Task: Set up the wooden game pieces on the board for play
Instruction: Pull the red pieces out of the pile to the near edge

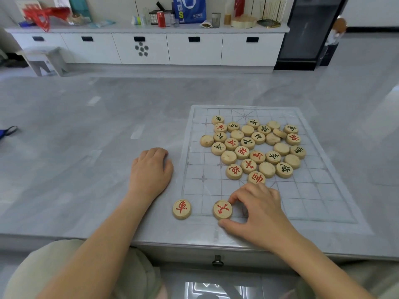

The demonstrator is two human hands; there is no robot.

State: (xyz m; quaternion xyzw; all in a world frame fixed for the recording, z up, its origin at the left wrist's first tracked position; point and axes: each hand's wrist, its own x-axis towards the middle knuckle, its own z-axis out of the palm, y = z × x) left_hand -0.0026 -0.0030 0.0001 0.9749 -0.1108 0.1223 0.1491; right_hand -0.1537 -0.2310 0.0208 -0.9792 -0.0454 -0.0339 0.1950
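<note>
Right hand (257, 210) pinches a red piece (222, 209) between thumb and forefinger on the near edge line of the board (313, 201), just left of the palm. Left hand (151, 169) rests on the desk (86, 147), loosely curled and holding nothing. A corner piece (181, 209) sits near-left, and the pile (254, 147) lies beyond. The near row rightward is free.

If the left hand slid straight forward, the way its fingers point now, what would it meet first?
Probably nothing: only bare table lies ahead of the left hand. The left edge of the board runs close beside that line, so a graze is possible.
</note>
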